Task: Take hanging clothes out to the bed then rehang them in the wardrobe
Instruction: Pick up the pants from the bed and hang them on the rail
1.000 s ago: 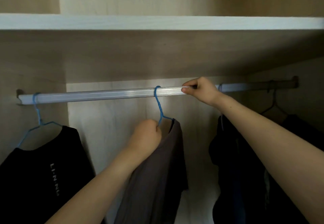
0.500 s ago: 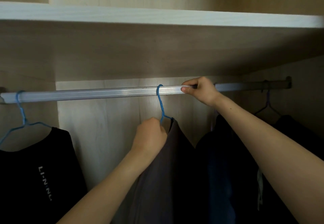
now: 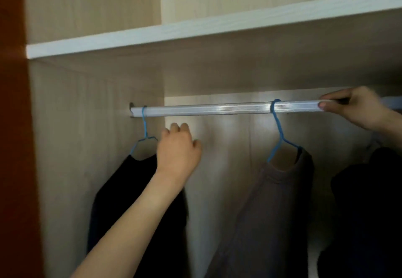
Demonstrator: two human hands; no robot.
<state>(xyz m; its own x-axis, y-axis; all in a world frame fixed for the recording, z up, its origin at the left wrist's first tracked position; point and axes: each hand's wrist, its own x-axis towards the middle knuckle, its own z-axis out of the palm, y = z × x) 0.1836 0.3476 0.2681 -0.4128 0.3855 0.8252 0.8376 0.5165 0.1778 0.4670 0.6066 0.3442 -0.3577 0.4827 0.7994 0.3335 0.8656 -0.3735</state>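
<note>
Silver ribbed rail (image 3: 217, 109); blue wire hangers (image 3: 280, 138); black shirt (image 3: 121, 201); grey-brown T-shirt (image 3: 272, 212); pale woodgrain wardrobe (image 3: 97, 147); white-edged shelf (image 3: 195, 29).

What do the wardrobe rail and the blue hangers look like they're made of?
The rail looks like ribbed, silvery aluminium: fine lengthwise grooves and a bright sheen. The blue hangers look like thin wire, probably plastic-coated, judging by the even blue colour; the coating can't be confirmed.
</note>
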